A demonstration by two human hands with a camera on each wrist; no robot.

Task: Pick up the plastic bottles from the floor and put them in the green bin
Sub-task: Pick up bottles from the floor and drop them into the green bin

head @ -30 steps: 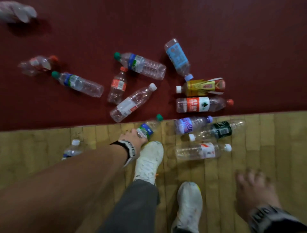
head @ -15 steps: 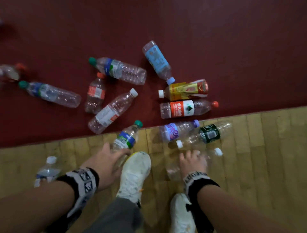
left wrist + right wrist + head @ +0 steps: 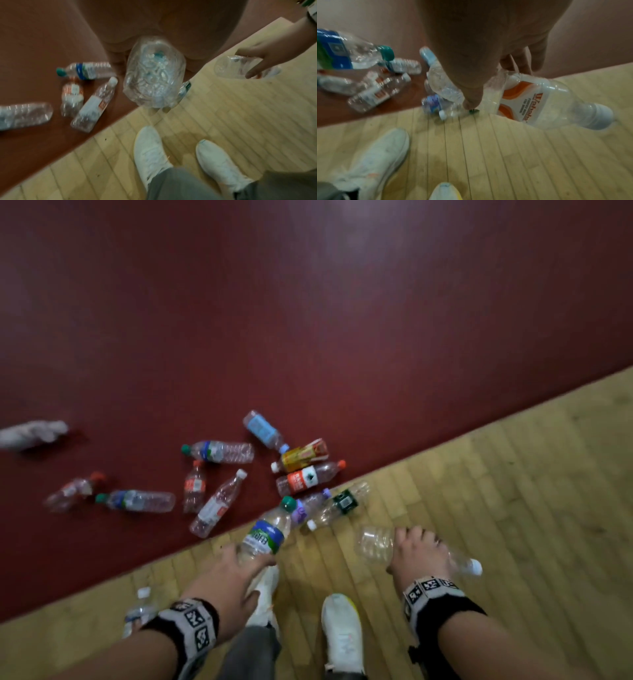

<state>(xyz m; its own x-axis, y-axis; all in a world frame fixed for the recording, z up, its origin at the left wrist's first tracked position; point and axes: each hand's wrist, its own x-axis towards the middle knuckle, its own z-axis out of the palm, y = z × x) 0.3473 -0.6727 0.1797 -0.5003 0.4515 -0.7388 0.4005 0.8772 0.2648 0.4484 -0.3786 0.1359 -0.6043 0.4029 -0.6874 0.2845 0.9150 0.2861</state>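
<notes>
bottles all over, and two of them are up off the floor, one in each hand. left hand (image 3: 230, 571) has the green-capped bottle (image 3: 267, 534) by its bottom half, fingers curled round the clear body below the blue and green label, cap end aimed away from the person toward the pile. the left wrist view looks straight at the base of that bottle tucked under the palm. right hand (image 3: 416, 553) is wrapped over the middle of the white-capped bottle (image 3: 375, 544), which sits crosswise under the knuckles, base sticking out one side and cap out the other. the right wrist view shows its orange and white label, with the thumb on the near side and the fingers on the far side, so neither hand is loose, both are closed round plastic.

counting what lies on the ground in the head view: nine bottles on the red floor (image 3: 308, 337), including the yellow-labelled bottle (image 3: 303, 455), the light blue-labelled bottle (image 3: 262, 430) and a pale blurry one (image 3: 32, 433) far left that i can't make out well. the purple-labelled bottle (image 3: 308, 508) and dark green-labelled bottle (image 3: 339, 505) lie right by the edge of the wooden floor (image 3: 513, 508). one small bottle (image 3: 140, 609) lies just beside the left wrist. that makes twelve down, two held.

two white shoes (image 3: 342, 633) stand on the wood between the arms. no green bin in any view.
</notes>
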